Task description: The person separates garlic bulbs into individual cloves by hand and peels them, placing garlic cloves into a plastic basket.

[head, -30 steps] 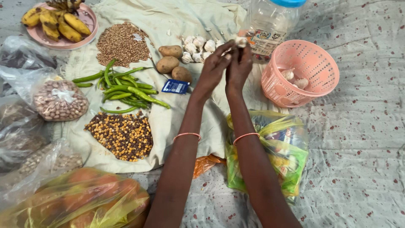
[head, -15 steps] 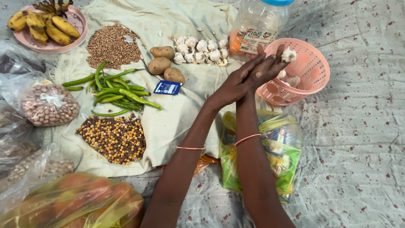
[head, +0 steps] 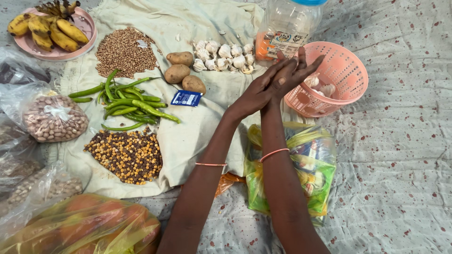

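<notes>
Speckled grey sheet [head: 400, 155] covers the floor, with a pale cloth [head: 197, 127] spread on it at centre-left. Both hands sit pressed together at the near-left rim of the pink basket [head: 351, 56]. Left hand [head: 256, 91] lies palm against right hand [head: 292, 75], fingers stretched flat and pointing up-right toward the basket; neither holds anything I can see.

Key relation: garlic in basket [head: 321, 85] sits just right of the fingertips, inside the rim, at least two bulbs visible through the mesh. Right hand is nearer to it. Loose garlic pile [head: 223, 55] lies up-left of the hands on the cloth, near but not touching, running left-right as a row; roughly a dozen bulbs, exact count unclear.

Counts elsewhere:
- potatoes [head: 181, 70]: three, just left of the garlic pile
- green beans [head: 127, 101]: one loose bunch, long axes mostly left-right
- brown pulses [head: 125, 49]: one heap
- mixed dark and yellow pulses [head: 126, 155]: one heap
- blue sachet [head: 187, 98]: one
- bananas [head: 44, 28]: one bunch on a pink plate [head: 87, 23]
- clear jar [head: 289, 28]: one, blue lid, behind the hands
- green-yellow bag [head: 301, 169]: one, under the right forearm
- bag of nuts [head: 54, 120]: one, at the left edge
</notes>
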